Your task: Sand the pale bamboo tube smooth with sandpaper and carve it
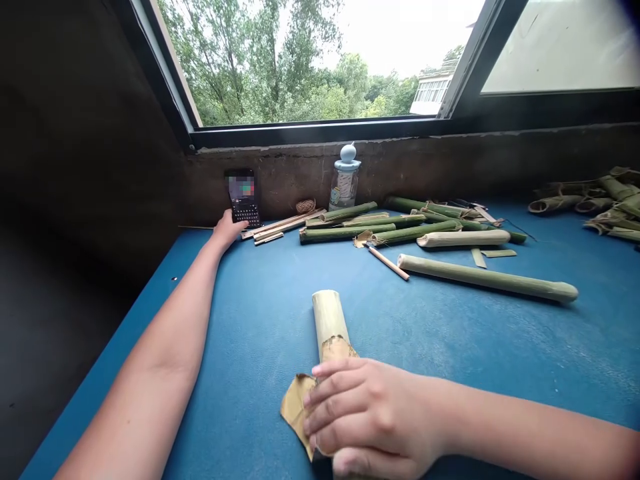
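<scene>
At the far left of the table, my left hand (230,229) grips the lower corner of a smartphone (245,200) that stands upright against the wall, its screen lit and a keyboard showing. Close to me, a short, peeled pale bamboo tube (329,313) lies pointing away. My right hand (370,413) is wrapped over its near part, pressing a creased tan sheet (295,407) with ragged edges round it. The sheet may be sandpaper, but I cannot tell for sure. The tube's near end is hidden by the hand.
Several green bamboo pieces (340,232) lie along the back, with thin strips (285,223) left of them. A craft knife (387,261) and a longer bamboo tube (490,277) lie nearer. A lidded jar (344,183) stands by the wall; bamboo sheaths (613,203) are piled right.
</scene>
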Demonstrator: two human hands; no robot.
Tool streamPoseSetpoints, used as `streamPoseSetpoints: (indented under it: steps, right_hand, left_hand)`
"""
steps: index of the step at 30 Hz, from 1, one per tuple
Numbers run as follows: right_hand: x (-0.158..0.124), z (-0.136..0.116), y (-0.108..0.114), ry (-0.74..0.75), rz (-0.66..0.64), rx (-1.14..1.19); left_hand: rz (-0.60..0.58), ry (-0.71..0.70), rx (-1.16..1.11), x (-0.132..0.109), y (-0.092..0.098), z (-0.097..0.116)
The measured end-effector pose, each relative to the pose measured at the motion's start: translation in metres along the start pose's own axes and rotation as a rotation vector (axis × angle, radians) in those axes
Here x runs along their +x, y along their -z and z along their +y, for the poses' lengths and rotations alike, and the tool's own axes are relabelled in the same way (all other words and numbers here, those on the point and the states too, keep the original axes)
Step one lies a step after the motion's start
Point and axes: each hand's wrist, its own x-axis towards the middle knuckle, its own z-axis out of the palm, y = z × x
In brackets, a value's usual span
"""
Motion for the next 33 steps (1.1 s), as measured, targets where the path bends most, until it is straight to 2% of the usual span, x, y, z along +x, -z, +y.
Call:
streamPoseSetpoints:
  steps: [2,6,8,13,18,23,28,29,33]
  right_hand:
    - [0.000,0.001,0.000,0.038,-0.015,-0.010]
    - [-0.003,0.017,0.017,-0.156,0.019,-0.065]
    - [-0.003,0.017,0.019,-0.194,0.026,-0.070]
    - [-0.001,0.010,0.010,-0.016,-0.020,-0.016]
    - [-0.001,0.012,0.011,-0.173,0.054,-0.043]
    - [0.000,0.010,0.007,0.013,-0.016,0.009]
    - [-0.004,0.023,0.021,-0.233,0.098,-0.059]
    - [-0.004,0.020,0.019,-0.221,0.089,-0.054]
    - [0.002,0.008,0.007,0.007,-0.018,0.022]
  left_hand:
    - [0.004,-0.004,0.000,-0.001,0.000,0.001]
    - [0.028,-0.001,0.020,-0.003,0.000,0.002]
    - [0.031,0.008,0.029,-0.004,0.000,0.003]
    - [0.005,0.012,0.013,-0.001,0.000,0.002]
    - [0.020,0.015,0.041,0.002,-0.001,0.003]
    - [0.029,-0.003,0.028,0.003,-0.001,0.001]
    - [0.024,0.000,-0.074,0.005,0.000,-0.002]
    - [0.029,-0.002,-0.097,0.005,0.000,-0.003]
    - [0.074,-0.033,-0.178,0.008,-0.001,-0.006]
